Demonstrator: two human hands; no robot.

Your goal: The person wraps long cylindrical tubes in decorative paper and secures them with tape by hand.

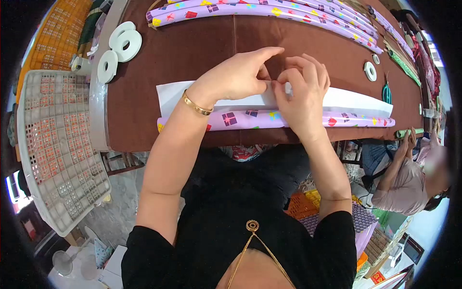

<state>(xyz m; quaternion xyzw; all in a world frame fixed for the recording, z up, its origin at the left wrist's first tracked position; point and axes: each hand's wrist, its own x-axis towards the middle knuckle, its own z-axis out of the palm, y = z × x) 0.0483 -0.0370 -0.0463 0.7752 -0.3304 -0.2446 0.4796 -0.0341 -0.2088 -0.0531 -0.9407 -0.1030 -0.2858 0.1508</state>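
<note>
A roll of lilac gift-patterned wrapping paper point(236, 119) lies along the table's near edge, its white inner side point(356, 100) unrolled in a strip behind it. My left hand point(238, 77), with a gold bracelet on the wrist, is over the white strip, thumb stretched out and the other fingers curled in towards my right hand. My right hand point(305, 91) is bent over the same strip, its thumb and fingers pinched together. A small bit of white shows between the right fingers; what it is I cannot make out. The fingertips of both hands meet closely and partly hide each other.
Several finished lilac rolls point(269, 12) lie at the table's far side. White tape rolls point(126, 45) sit at the left, another tape roll point(370, 71) and green-handled scissors point(387, 91) at the right. A white plastic crate point(62, 192) stands left. A co-worker point(404, 185) sits at the right.
</note>
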